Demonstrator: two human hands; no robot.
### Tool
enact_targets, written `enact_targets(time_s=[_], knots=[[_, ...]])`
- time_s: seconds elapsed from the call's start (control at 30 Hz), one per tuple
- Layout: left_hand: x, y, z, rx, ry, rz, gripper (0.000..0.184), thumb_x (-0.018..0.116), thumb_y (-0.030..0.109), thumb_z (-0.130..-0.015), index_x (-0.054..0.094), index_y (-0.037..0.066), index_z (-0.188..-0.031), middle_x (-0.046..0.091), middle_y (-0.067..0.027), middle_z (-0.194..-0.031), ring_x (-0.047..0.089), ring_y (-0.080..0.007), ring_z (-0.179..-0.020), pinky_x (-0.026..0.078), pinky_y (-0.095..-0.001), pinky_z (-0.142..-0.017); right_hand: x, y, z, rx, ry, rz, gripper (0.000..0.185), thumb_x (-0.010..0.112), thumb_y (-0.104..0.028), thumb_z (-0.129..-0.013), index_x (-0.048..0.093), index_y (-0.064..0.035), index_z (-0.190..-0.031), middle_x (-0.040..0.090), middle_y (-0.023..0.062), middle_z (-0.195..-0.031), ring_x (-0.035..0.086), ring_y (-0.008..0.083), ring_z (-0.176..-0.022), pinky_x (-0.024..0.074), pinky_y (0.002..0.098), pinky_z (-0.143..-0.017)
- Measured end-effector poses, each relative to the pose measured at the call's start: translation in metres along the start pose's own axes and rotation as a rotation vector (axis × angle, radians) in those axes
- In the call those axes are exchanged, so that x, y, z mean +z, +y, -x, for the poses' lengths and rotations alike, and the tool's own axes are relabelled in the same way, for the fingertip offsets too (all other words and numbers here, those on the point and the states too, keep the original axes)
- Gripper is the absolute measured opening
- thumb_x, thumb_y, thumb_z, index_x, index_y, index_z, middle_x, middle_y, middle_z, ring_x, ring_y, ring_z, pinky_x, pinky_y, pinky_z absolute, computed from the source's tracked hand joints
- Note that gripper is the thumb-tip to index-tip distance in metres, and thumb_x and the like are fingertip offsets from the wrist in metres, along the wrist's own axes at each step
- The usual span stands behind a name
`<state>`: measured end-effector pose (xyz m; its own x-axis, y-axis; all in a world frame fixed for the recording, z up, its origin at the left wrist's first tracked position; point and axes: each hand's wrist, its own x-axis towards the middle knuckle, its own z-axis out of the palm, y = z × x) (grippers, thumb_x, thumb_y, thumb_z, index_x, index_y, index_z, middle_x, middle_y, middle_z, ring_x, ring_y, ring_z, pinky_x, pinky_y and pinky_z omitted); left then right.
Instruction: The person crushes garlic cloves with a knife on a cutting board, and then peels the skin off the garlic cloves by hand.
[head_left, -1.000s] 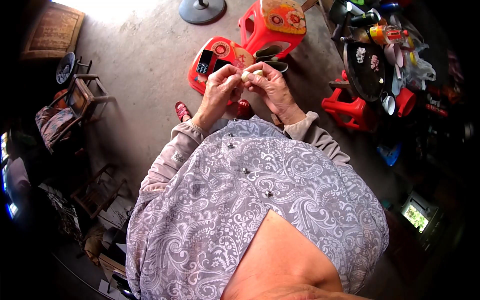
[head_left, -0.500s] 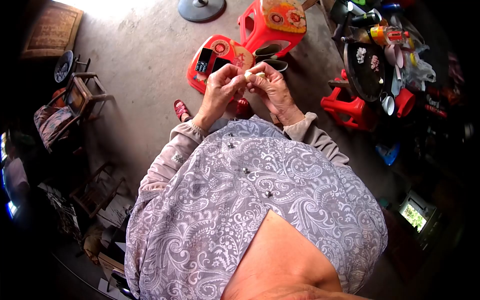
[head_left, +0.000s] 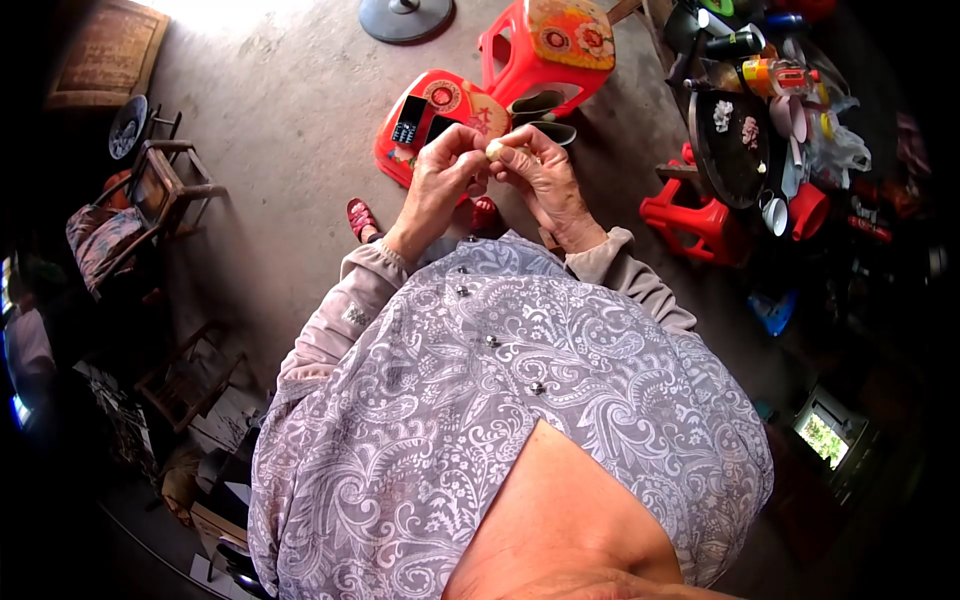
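Observation:
Between my hands, above the lap, is a small pale whitish piece [head_left: 495, 150]. My right hand [head_left: 545, 185] pinches it between thumb and fingers. Close against it on the left, my left hand [head_left: 437, 185] has its thumb and fingertips pressed together; whether anything is between them is too small to tell. Beyond the hands stands a low red stool [head_left: 392, 160] with a patterned top, bearing a dark phone with keys [head_left: 409, 120] and another dark flat item, partly covered by my left hand.
A taller red stool [head_left: 570, 45] stands behind, dark shoes [head_left: 540, 105] beside it. At right are a round dark tray [head_left: 735, 165] with pale pieces, a bottle [head_left: 775, 77], cups and another red stool [head_left: 690, 220]. Wooden chairs [head_left: 170, 185] stand left; a round grey base [head_left: 405, 20] is ahead.
The fingers have shifted slightly around the pale piece, and less of it shows now than a second ago. Both hands remain close together in nearly the same place.

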<state>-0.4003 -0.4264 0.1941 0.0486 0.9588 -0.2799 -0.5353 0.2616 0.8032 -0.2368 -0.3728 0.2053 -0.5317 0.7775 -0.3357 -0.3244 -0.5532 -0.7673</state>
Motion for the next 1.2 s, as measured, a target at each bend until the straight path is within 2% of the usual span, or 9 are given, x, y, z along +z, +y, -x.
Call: enact_targets(time_s=[0.27,0.47,0.57,0.67,0.87,0.97,1.07,1.2], knots=[[0.001,0.004,0.0,0.003,0.019,-0.165,0.009,0.06,0.015,-0.096,0.055,0.007,-0.099,0.062,0.0008,-0.085,0.059,-0.0049,-0.072,0.047,-0.0175,-0.062,-0.004,0.008,-0.002,-0.037,-0.02,0.041,0.01,0.065,-0.008,-0.092,0.063,-0.0028,-0.1,0.068,0.0056,-0.087,0.065,0.0104,-0.076,0.0552,0.0221,-0.071],[-0.003,-0.003,0.002,0.008,-0.025,0.084,0.012,0.059,0.015,-0.097,0.055,0.006,-0.104,0.063,-0.0008,-0.089,0.06,-0.0055,-0.079,0.047,-0.0171,-0.064,0.002,0.004,0.0,-0.001,0.036,-0.036,0.009,0.065,-0.008,-0.092,0.062,-0.0039,-0.1,0.067,0.0044,-0.087,0.065,0.01,-0.075,0.0546,0.022,-0.07],[0.006,-0.002,0.004,-0.033,0.068,0.176,0.013,0.062,0.014,-0.095,0.055,0.006,-0.102,0.06,0.0017,-0.086,0.052,-0.0015,-0.072,0.042,-0.0164,-0.058,0.006,0.001,0.001,-0.028,-0.001,-0.071,0.009,0.065,-0.008,-0.092,0.062,-0.0046,-0.1,0.067,0.0033,-0.086,0.065,0.0096,-0.076,0.0542,0.0223,-0.07],[0.012,0.004,0.005,0.017,0.123,-0.054,0.014,0.064,0.016,-0.095,0.056,0.006,-0.101,0.059,0.0027,-0.081,0.052,-0.001,-0.069,0.041,-0.0167,-0.057,0.004,0.004,0.001,-0.028,0.005,-0.041,0.009,0.066,-0.009,-0.092,0.061,-0.0052,-0.1,0.067,0.0026,-0.087,0.064,0.0091,-0.076,0.054,0.0224,-0.07],[0.002,-0.009,0.0,0.352,0.176,-0.492,0.012,0.066,0.011,-0.091,0.06,0.001,-0.091,0.062,-0.0019,-0.072,0.059,-0.0067,-0.067,0.047,-0.0225,-0.06,0.001,0.006,-0.001,-0.067,0.022,0.149,0.009,0.066,-0.009,-0.092,0.062,-0.0056,-0.1,0.066,0.002,-0.089,0.063,0.0078,-0.08,0.0536,0.0218,-0.074],[-0.001,-0.012,-0.002,0.399,0.257,-0.685,0.01,0.065,0.009,-0.09,0.06,0.0,-0.09,0.065,-0.0049,-0.075,0.061,-0.009,-0.07,0.049,-0.0252,-0.062,0.0,0.007,-0.001,-0.029,0.044,0.12,0.009,0.065,-0.008,-0.093,0.061,-0.0051,-0.101,0.066,0.0028,-0.092,0.063,0.0083,-0.08,0.0534,0.0218,-0.074],[0.0,-0.012,0.0,0.325,0.284,-0.589,0.008,0.062,0.009,-0.093,0.06,0.001,-0.093,0.063,-0.0025,-0.074,0.059,-0.0072,-0.067,0.048,-0.0232,-0.059,0.002,0.004,0.001,-0.006,0.046,0.009,0.01,0.063,-0.007,-0.094,0.061,-0.0049,-0.103,0.067,0.0044,-0.093,0.063,0.0095,-0.081,0.0528,0.0217,-0.073],[-0.005,-0.011,0.001,0.103,0.227,-0.19,0.012,0.058,0.014,-0.097,0.059,0.003,-0.098,0.061,0.0008,-0.076,0.054,-0.0044,-0.064,0.045,-0.0196,-0.056,0.001,0.001,0.0,-0.012,0.025,-0.073,0.012,0.062,-0.008,-0.094,0.061,-0.0046,-0.106,0.067,0.0058,-0.093,0.063,0.0108,-0.082,0.0522,0.0223,-0.074]])
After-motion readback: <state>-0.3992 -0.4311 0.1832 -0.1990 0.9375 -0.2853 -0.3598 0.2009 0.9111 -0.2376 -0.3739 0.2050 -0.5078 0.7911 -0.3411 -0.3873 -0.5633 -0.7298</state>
